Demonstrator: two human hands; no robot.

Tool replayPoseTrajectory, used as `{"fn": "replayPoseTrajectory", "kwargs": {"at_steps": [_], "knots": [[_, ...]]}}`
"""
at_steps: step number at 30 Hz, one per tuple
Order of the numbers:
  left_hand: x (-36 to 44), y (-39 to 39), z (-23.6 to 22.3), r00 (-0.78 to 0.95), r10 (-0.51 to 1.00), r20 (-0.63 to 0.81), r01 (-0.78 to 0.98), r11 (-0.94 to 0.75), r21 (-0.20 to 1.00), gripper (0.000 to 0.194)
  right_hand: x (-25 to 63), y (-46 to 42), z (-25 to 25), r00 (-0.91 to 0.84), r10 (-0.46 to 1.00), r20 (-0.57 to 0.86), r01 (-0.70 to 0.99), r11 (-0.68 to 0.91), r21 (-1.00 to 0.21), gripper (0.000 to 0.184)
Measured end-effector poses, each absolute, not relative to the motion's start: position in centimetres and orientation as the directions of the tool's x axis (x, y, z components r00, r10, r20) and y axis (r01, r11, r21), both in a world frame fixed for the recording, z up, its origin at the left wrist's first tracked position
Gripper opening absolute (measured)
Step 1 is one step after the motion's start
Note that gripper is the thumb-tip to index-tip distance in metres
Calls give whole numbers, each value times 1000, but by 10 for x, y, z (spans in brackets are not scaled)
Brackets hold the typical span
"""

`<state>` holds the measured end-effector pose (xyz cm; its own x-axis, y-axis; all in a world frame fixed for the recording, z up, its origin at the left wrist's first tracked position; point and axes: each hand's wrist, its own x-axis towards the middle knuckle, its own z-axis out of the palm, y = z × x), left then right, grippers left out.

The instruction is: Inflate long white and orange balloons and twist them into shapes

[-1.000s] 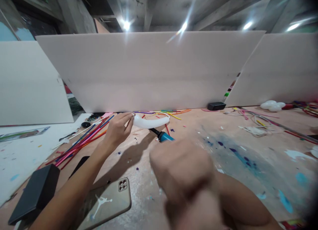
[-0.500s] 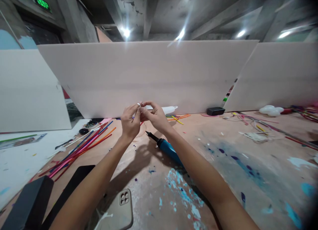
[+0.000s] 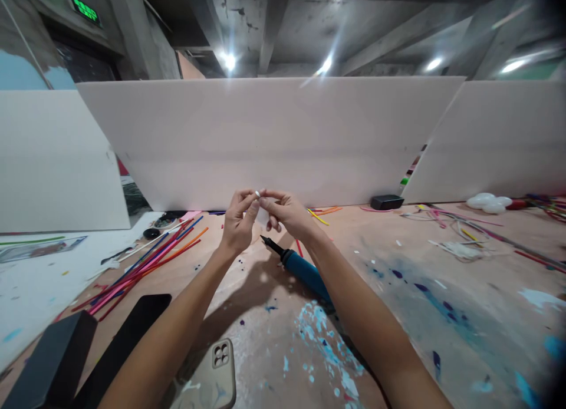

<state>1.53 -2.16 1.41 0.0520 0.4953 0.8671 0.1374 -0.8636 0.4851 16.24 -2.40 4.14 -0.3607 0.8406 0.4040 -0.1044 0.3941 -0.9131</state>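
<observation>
Centrally, both hands meet above the far middle part of the table [image 3: 367, 279], their fingertips brought together. The left hand [image 3: 239, 220] pinches the white balloon [image 3: 257, 194] between thumb and fingers, and the right hand [image 3: 285, 211] grasps it from the other side; a small white end shows at the fingertips, while most of the remainder is hidden by the fingers. Below and slightly right of the hands lies a blue pump [image 3: 305, 274], its black nozzle directed toward the far left, its near end concealed by the right forearm. To the left is a loose bundle of thin coloured strips [image 3: 141, 273], red, pink, blue and orange. At the near edge, between the forearms, a phone case [image 3: 223, 382] lies partly covered by the left forearm; a dark box [image 3: 57, 362] and a flat black object [image 3: 128, 338] occupy the near left. Along the far side stands a large white panel [image 3: 269, 144], with a small black box [image 3: 387, 202] at its right foot and, farther right, a cluster of rounded white balloons [image 3: 489, 203].
</observation>
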Motion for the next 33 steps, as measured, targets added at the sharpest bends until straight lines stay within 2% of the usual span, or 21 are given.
{"fn": "replayPoseTrajectory", "kwargs": {"at_steps": [4,6,8,10,12,16,18,23,26,29,33], "knots": [[18,-25,14,101,490,866,121,-870,479,33,166,-28,47,-186,779,599,112,622,-775,39],[20,-26,14,146,455,879,86,-891,446,37,166,-29,49,-193,687,701,110,725,-680,33],[22,-28,13,206,415,886,63,-909,411,43,167,-28,51,-265,633,728,13,757,-654,29],[24,-30,12,263,391,882,74,-920,386,48,169,-28,52,-333,636,696,-68,720,-691,29],[25,-31,11,303,378,875,103,-926,364,51,172,-29,52,-357,652,669,-73,695,-716,30],[26,-36,15,331,424,843,205,-904,374,58,175,-34,52,-278,666,692,104,737,-668,29],[25,-40,19,336,465,819,253,-882,397,62,176,-37,53,-236,688,686,127,722,-680,29],[23,-48,28,369,468,803,274,-880,387,70,182,-39,55,-287,756,589,-48,603,-797,29],[21,-52,32,427,452,783,232,-892,388,72,189,-39,56,-392,774,497,-93,504,-859,30],[17,-55,36,471,456,755,162,-886,434,66,193,-39,55,-481,743,464,-155,449,-880,27],[13,-52,40,441,568,695,56,-790,610,43,187,-41,53,-438,744,504,-120,508,-853,30]]}}
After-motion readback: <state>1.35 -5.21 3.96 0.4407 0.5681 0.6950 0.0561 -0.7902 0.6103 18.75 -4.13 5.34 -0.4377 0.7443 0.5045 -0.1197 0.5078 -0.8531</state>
